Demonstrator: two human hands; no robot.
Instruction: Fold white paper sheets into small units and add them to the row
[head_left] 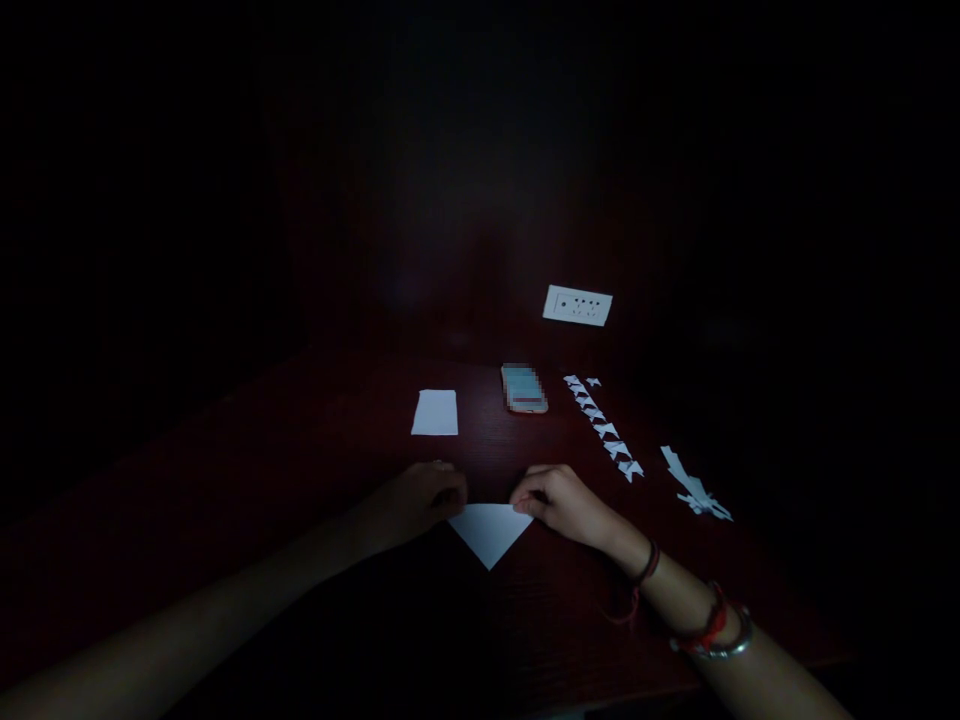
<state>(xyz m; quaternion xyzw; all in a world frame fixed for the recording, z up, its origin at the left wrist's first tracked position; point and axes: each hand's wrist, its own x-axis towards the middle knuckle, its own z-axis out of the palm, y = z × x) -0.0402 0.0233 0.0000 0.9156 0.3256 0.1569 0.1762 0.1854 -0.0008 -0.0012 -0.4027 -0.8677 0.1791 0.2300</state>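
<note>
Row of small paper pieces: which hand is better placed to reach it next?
Probably the right hand: it's at the right corner of the white paper triangle, nearer the row. The left hand, at the opposite corner, is farther.

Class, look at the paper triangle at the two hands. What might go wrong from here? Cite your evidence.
1. The light is dim, so the edges of the paper triangle might be misjudged and a crease could go crooked.
2. The row of small white pieces lies near the right hand; a careless sweep might scatter it.
</note>
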